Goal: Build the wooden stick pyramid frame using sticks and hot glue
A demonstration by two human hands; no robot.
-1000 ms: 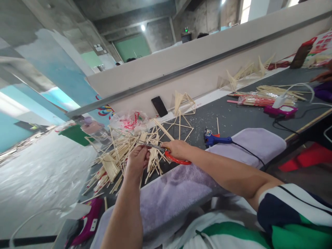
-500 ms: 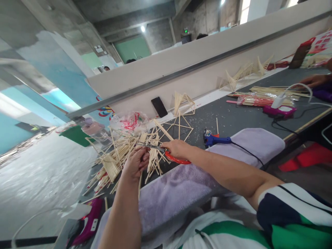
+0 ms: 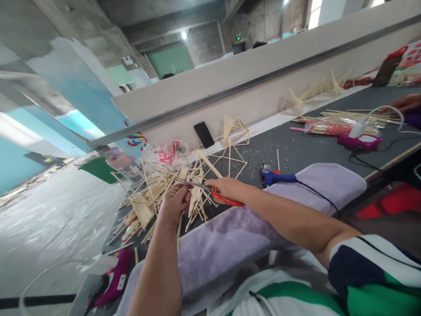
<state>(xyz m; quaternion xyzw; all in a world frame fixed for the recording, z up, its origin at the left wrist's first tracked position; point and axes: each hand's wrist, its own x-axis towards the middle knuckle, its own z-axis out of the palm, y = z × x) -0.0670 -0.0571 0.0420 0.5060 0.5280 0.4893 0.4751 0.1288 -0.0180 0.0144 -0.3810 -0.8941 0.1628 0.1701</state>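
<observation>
In my right hand (image 3: 225, 188) is a pair of scissors with red handles (image 3: 228, 201). The metal blades (image 3: 197, 185) point left, across the fingertips of my left hand (image 3: 176, 202). My left fingers are pinched together around a thin wooden stick (image 3: 179, 230), whose lower part shows beneath the hand; the upper part is hard to make out. Beneath and behind both hands lies a loose heap of wooden sticks (image 3: 159, 186). A frame of joined sticks (image 3: 229, 160) stands just beyond the scissors.
A blue glue gun (image 3: 278, 177) lies on the dark table (image 3: 259, 131), its cord trailing over a lilac cloth (image 3: 329, 177). A phone (image 3: 204, 134) leans against the partition. Purple power strips (image 3: 360, 140) sit right and lower left. Another person's hand (image 3: 403, 103) is at far right.
The whole view has shifted slightly. My hands keep nearly the same place over the sticks, and the scissors remain at my left fingertips. The other person's hand at far right has moved a little.
</observation>
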